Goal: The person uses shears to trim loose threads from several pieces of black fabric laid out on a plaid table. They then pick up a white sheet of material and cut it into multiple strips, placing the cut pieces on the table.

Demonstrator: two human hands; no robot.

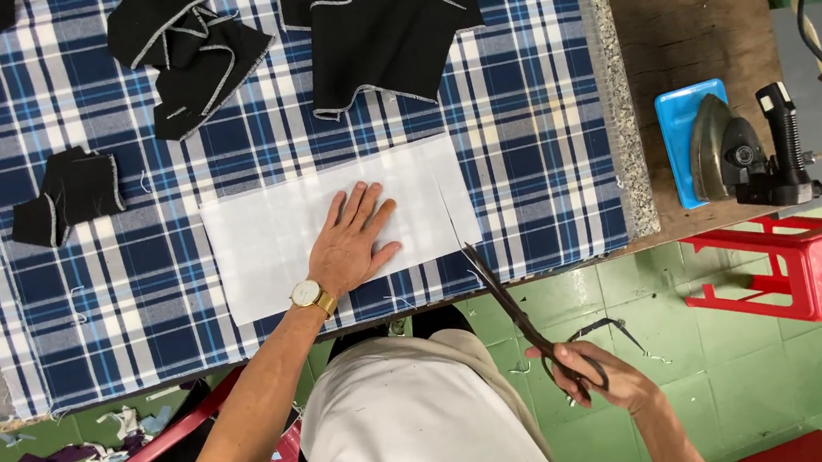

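Left hand [354, 241] lies flat, fingers spread, on the white sheet [272, 244], seemingly to pin it to the plaid cloth [531, 119]; right hand [596, 376] grips scissors [520, 316] by the handles, blades nearly closed, tips at the sheet's right edge; iron [735, 152] rests aside.

— What covers the table? 
— A blue, white and black plaid cloth [519, 100], with a plain white rectangular fabric sheet [261, 240] near its front edge.
— And toward the far edge?
— Black cut fabric pieces [381, 23] with pale grey stitched borders.
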